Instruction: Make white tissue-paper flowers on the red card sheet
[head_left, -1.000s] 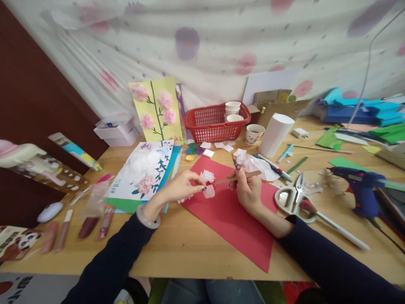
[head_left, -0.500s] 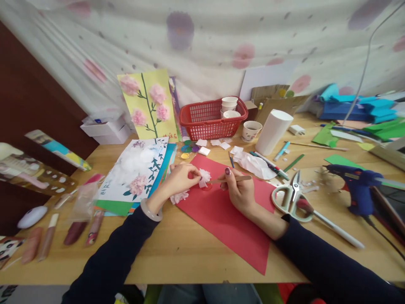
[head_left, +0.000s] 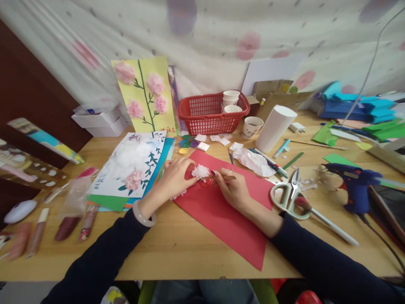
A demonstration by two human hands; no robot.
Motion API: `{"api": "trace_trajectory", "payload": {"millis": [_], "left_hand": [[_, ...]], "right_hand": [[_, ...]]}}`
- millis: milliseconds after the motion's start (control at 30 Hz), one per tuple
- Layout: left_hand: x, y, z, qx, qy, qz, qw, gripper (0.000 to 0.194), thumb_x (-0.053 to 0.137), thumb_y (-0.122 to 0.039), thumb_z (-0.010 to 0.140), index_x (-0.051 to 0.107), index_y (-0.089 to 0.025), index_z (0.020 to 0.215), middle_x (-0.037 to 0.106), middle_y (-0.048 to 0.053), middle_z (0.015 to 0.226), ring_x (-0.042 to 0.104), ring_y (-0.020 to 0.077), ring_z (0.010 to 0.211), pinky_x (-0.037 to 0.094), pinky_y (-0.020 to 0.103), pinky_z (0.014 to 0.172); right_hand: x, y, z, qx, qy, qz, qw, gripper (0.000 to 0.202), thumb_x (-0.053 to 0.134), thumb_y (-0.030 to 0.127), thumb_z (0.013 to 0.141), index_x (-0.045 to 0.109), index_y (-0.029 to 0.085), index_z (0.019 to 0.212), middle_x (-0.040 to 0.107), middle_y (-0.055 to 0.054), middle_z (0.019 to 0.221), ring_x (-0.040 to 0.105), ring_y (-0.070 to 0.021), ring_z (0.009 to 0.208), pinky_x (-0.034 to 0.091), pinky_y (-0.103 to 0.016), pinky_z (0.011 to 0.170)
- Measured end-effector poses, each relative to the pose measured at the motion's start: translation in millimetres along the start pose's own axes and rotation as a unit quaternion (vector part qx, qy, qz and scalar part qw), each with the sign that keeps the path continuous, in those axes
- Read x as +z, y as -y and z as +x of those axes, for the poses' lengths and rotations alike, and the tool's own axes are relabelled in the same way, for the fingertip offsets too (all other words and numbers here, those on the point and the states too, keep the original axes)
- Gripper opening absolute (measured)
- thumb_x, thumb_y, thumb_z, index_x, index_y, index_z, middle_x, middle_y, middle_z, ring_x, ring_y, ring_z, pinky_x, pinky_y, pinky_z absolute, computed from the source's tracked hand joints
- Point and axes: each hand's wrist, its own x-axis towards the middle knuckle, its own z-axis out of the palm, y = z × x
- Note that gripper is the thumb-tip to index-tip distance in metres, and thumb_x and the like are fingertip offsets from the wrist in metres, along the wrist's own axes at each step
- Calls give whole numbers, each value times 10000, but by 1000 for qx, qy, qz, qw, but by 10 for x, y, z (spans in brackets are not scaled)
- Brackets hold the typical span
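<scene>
On the red sheet of paper (head_left: 224,223), my left hand (head_left: 174,179) has its thumb and fingers closed at the left side of a small ruffled white-pink paper flower (head_left: 200,172). My right hand (head_left: 233,190) grips slim copper-coloured tweezers (head_left: 229,177), their tip pointing left at the flower. Just beneath the flower lies a small shiny red round thing, partly covered. Another pale pink paper flower (head_left: 179,195) sits at the sheet's left edge, mostly hidden by my left wrist.
A red basket (head_left: 211,124) with paper cups stands behind, beside a white roll (head_left: 276,128). Scissors (head_left: 288,194), a brush (head_left: 332,226) and a blue glue gun (head_left: 356,181) lie to the right. Flower pictures (head_left: 148,97) and stacked papers (head_left: 109,185) are at left.
My left hand has moved from pinching the flower's edge to closing around its left side. The flower has shifted slightly left and up. The tweezers have drawn lower into my right hand.
</scene>
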Motion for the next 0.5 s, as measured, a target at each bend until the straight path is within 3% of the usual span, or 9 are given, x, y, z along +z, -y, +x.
{"api": "trace_trajectory", "payload": {"millis": [133,300,500], "left_hand": [[57,36,-141,-4,33,50,998,716,722,-420,807,409,-235,1424,478,138,1492,371,327,1398,251,533,1105],[53,17,-163,-14,66,65,996,699,700,-425,837,389,-273,1444,424,131,1537,324,348,1423,177,619,1106],[43,4,-162,-20,69,65,995,711,711,-445,827,403,-269,1443,450,123,1521,323,355,1424,177,631,1112]], "right_hand": [[-24,28,-21,-61,34,-37,997,411,328,368,1035,540,211,720,598,-36,618,546,-146,546,375,-247,548],[-9,48,-34,-114,70,-57,989,373,319,327,1039,528,213,752,609,-60,675,553,-168,614,388,-264,581],[5,30,-19,-33,36,-30,998,420,335,394,1029,518,215,696,569,-18,585,511,-136,517,374,-246,527]]}}
